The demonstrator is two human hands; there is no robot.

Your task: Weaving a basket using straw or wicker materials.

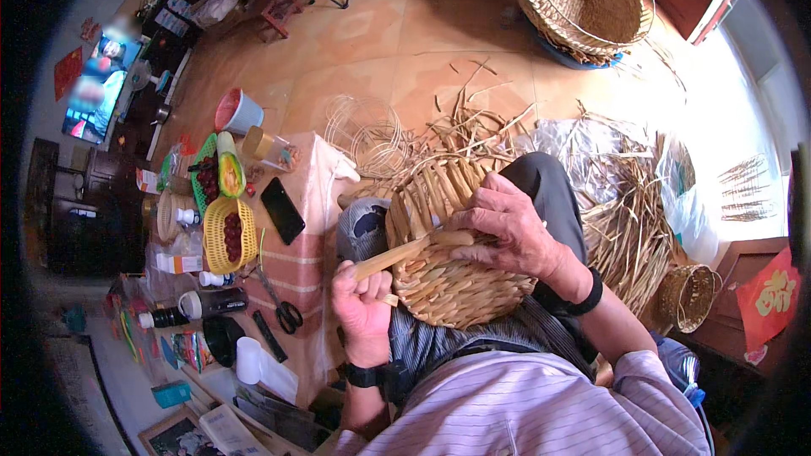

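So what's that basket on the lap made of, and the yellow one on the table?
The basket on the lap looks like woven dried straw or rush: flat, matte tan strands. The yellow basket appears to be moulded plastic, given its bright, even colour and regular lattice, though that's a guess.

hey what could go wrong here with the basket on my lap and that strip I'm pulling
The flat straw strip is gripped by the left hand and pressed by the right hand; a hard pull might snap it. The woven basket rests on the lap and could roll off. Scissors lie close by the left hand.
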